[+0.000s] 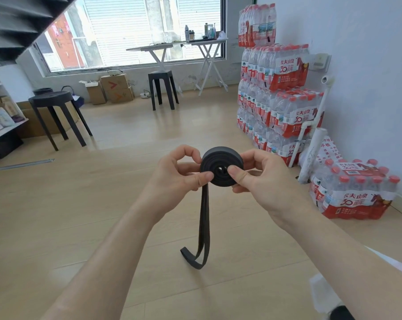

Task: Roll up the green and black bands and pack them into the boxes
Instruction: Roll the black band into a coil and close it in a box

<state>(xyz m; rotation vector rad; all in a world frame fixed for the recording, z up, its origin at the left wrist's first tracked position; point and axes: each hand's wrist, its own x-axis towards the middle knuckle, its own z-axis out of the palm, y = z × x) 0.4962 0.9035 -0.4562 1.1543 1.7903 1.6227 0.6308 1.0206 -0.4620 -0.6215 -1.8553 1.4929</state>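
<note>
Holds flat black rubber band [220,166], mostly wound into round coil, in mid-air left of tall stack of red-labelled water-bottle packs [278,93]. Pinches coil's left edge with left hand [179,172]: thumb on front face, fingers curled behind. Pinches right edge with right hand [262,176]: thumb by centre hole. Leaves doubled unwound tail hanging below coil, end loop possibly touching pale wooden floor [103,215]. Round black stool [54,100] far left of stack
</note>
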